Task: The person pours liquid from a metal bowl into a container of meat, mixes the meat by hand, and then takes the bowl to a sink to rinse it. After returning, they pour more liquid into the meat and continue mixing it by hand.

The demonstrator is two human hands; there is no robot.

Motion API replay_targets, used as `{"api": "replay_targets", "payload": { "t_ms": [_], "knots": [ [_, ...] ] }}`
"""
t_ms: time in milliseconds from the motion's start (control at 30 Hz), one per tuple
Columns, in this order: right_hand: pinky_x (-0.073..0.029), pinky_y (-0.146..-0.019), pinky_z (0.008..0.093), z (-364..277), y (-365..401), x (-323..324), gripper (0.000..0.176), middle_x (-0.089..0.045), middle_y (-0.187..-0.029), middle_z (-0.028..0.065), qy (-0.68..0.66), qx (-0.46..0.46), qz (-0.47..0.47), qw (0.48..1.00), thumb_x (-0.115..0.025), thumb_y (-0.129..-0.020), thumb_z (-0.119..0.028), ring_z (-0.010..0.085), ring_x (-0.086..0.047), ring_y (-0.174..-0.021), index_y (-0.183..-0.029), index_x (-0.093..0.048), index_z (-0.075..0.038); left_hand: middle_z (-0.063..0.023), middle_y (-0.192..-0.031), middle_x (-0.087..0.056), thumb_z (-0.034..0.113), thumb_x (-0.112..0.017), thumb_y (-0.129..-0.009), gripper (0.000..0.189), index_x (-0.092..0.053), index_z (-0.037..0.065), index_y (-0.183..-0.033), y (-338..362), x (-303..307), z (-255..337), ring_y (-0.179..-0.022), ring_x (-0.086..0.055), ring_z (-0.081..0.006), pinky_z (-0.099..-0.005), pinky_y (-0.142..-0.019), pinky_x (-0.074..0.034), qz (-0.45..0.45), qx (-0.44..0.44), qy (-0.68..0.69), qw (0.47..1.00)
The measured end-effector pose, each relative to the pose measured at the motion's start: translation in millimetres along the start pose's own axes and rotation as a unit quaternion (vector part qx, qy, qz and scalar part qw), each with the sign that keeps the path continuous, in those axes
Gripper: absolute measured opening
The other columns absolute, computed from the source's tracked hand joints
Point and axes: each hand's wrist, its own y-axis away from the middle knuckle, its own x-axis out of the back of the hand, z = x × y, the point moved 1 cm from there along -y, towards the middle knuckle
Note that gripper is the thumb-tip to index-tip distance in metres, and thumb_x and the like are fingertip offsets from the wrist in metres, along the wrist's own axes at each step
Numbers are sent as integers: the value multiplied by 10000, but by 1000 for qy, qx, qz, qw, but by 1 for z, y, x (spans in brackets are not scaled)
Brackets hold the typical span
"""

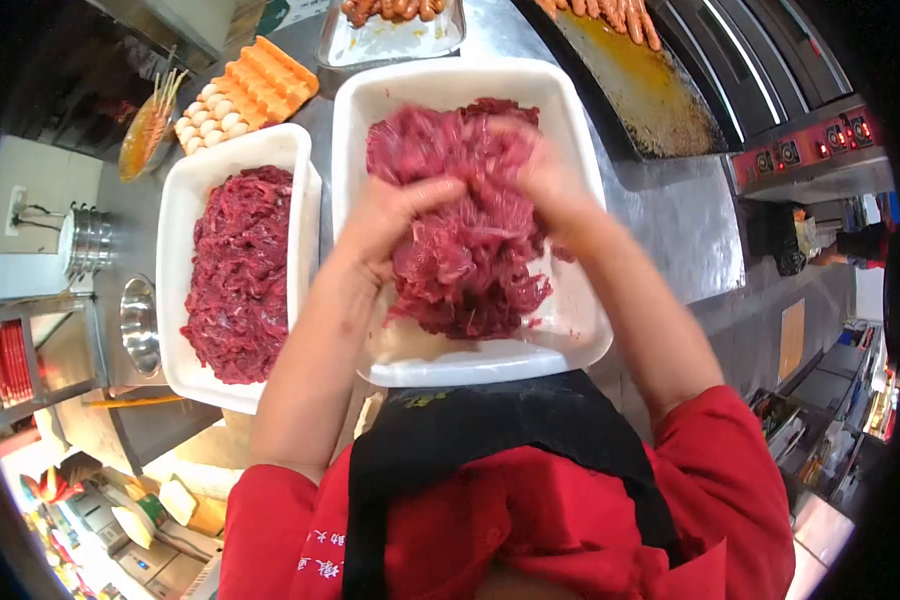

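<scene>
Red sliced raw meat (460, 260) lies heaped in a large white tub (470, 372) in front of me. My left hand (395, 220) is at the left side of the heap, its thumb across the top and its fingers curled around meat. On the right side, my right hand (545, 180) is pressed into the meat, blurred by motion, with its fingertips hard to see. Some meat between both hands is raised and smeared by movement. A second white tub (173, 250) with more sliced meat (238, 270) stands to the left.
An orange egg tray (270, 82) holds several eggs at the upper left. Beside the left tub is a metal bowl (140, 325). A metal tray (400, 40) stands at the back. At the upper right is a dark griddle (660, 100) with sausages (620, 15).
</scene>
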Motion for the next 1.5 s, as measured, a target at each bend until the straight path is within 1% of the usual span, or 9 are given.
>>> {"api": "replay_targets", "payload": {
  "t_ms": [200,267,333,433,533,733,1000,1133,1500],
  "knots": [
    [-506,-718,301,-44,-16,1,201,-671,-810,79,106,146,105,978,-631,-718,18,173,-633,-747,-917,-663,6,-107,-925,-683,68,-680,-744,247,-649,-36,-966,-10,3,6,-826,-660,-239,-361,-763,-524,98,-193,-189,958],
    [-498,-788,377,5,-5,-2,284,-673,-876,146,376,335,48,862,-598,-686,18,270,-646,-843,-963,-647,-18,-142,-891,-680,185,-675,-758,284,-655,-14,-959,-6,27,-28,-856,-651,-305,-410,-813,-503,38,-295,-596,746],
    [-473,-853,432,59,37,34,344,-646,-963,187,649,204,-200,705,-616,-659,-25,334,-609,-965,-1001,-638,-57,-189,-946,-652,249,-644,-777,288,-665,32,-966,11,55,-63,-935,-615,-353,-432,-859,-475,-187,-152,-777,582],
    [-471,-869,430,8,0,42,364,-636,-1002,175,570,-166,-321,738,-653,-663,-78,327,-593,-1003,-1026,-640,-91,-180,-1027,-636,168,-685,-762,273,-653,42,-1001,-19,44,-22,-958,-614,-335,-390,-869,-475,-155,120,-746,636],
    [-454,-901,439,27,-73,72,526,-563,-1144,219,679,10,-144,719,-751,-649,-199,370,-541,-1055,-1135,-592,-74,-232,-1210,-536,129,-660,-756,494,-530,25,-1221,-79,69,-5,-1111,-519,-374,-412,-937,-435,5,-148,-736,660],
    [-285,-1075,476,60,-88,50,1066,-226,-1454,266,645,-138,-184,728,-671,-558,-734,475,-274,-1304,-1419,-343,-200,-247,-1373,-404,713,-649,-616,1107,-287,48,-1425,-132,81,-38,-1272,-411,-346,-362,-1052,-333,11,81,-728,681],
    [-356,-1032,467,50,47,22,1244,-153,-1431,333,648,-195,-233,699,-896,-433,-296,496,-355,-1220,-1456,-211,-119,-197,-1289,-465,355,-874,-549,1135,-237,73,-1445,24,49,-89,-1213,-458,-344,-413,-1041,-358,16,159,-620,768],
    [-419,-973,337,55,45,15,1006,-495,-1248,197,135,-243,-87,957,-794,-531,-81,259,-525,-1108,-1400,-297,10,-173,-1285,-466,130,-830,-625,972,-284,99,-1428,17,22,-73,-1166,-497,-293,-417,-970,-428,59,166,-60,983],
    [-499,-736,305,-51,0,-15,200,-654,-881,41,-59,55,44,996,-630,-819,-105,129,-595,-801,-994,-653,-12,-46,-907,-668,154,-732,-790,289,-642,22,-1030,1,-23,55,-787,-639,-144,-282,-694,-518,60,-184,-107,975]
  ]
}}
